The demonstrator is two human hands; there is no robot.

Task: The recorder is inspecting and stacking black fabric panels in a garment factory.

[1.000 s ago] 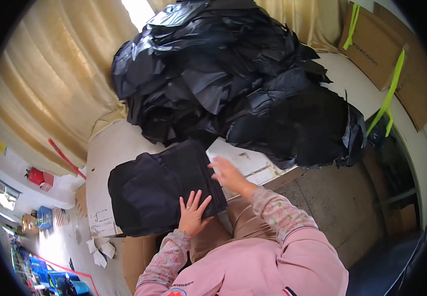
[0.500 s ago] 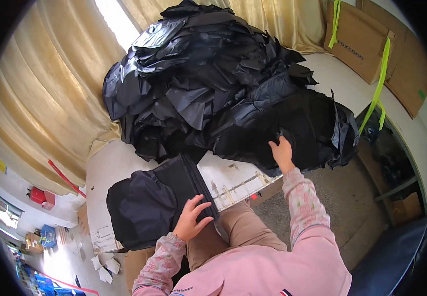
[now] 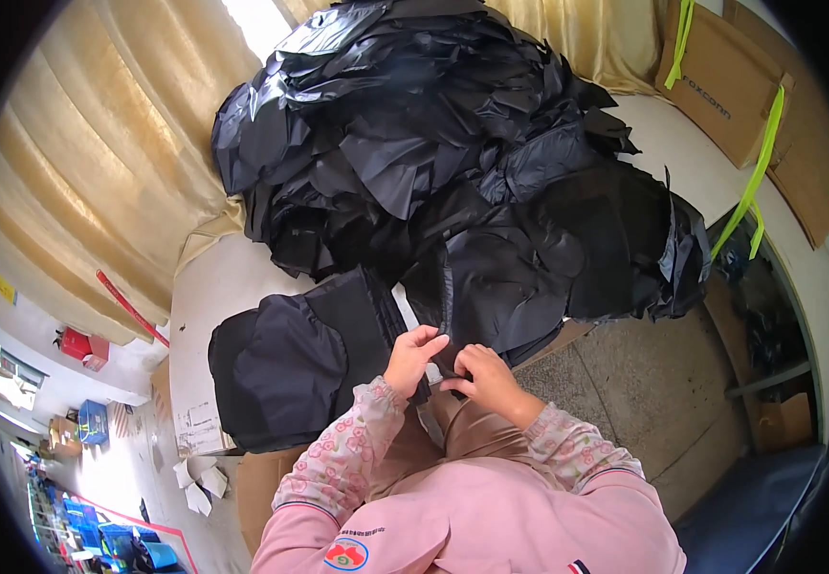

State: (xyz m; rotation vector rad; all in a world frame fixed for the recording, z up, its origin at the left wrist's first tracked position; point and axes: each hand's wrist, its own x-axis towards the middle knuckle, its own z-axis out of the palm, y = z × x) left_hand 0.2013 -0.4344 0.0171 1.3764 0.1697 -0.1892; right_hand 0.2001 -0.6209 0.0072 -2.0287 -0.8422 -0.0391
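Note:
A piece of thin black fabric (image 3: 502, 292) lies on the near right side of the heap, its close edge drawn to the front of the table. At that edge my left hand (image 3: 416, 360) pinches the left corner between thumb and fingers. My right hand (image 3: 489, 385) is closed on the same edge just to the right, fingers bent over it. Left of my hands rests a neat stack of black fabric pieces (image 3: 278, 368), overlapping with their edges fanned. Beyond rises a big loose heap of black fabric pieces (image 3: 405, 143), creased and shiny in places.
The white worktable (image 3: 196, 330) has a worn front edge close to my lap. Cardboard sheets (image 3: 725, 100) with yellow-green straps (image 3: 763, 158) stand at the far right. Gold curtains (image 3: 99, 172) hang behind on the left. A dark seat (image 3: 754, 507) is at lower right.
My right hand has come left and toward me from the heap, bringing a black fabric piece. My left hand has left the stack and moved right to grip that piece's edge.

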